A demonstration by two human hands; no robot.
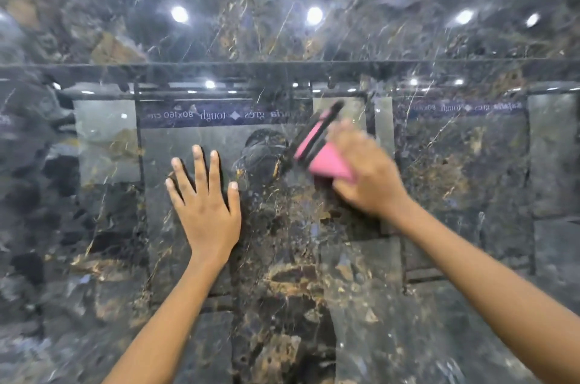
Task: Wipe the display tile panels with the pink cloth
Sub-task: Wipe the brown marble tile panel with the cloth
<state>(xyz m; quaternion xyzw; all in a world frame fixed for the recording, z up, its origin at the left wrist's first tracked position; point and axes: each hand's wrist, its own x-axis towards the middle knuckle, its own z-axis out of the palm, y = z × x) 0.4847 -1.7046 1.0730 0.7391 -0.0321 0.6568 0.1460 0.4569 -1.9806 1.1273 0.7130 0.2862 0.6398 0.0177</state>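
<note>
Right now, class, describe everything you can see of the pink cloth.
The pink cloth looks soft and folded into a rough triangle, plain bright pink with no visible pattern. The right hand grips it and presses it against the glossy dark marble tile panel. Fingers hide its right part, and motion blur softens its edges. A pink reflection shows in the tile just above and left of it.

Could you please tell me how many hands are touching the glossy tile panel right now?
2. The left hand lies flat, fingers spread, left of centre on the tile panel. The right hand, blurred, presses the pink cloth against it, right of centre.
</note>
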